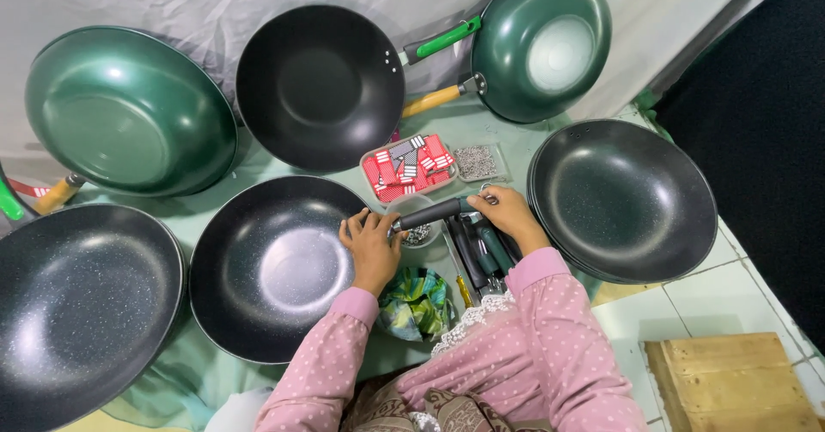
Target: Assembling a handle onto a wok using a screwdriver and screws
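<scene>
Gripping matte handle (432,214), speckled round pan (271,267)

wall: white draped sheet (172,2) | floor: pale tiles (730,303) | wooden board (730,380) | light: bright

Single head camera, looking steeply down, close over hands and surrounding pans.
</scene>
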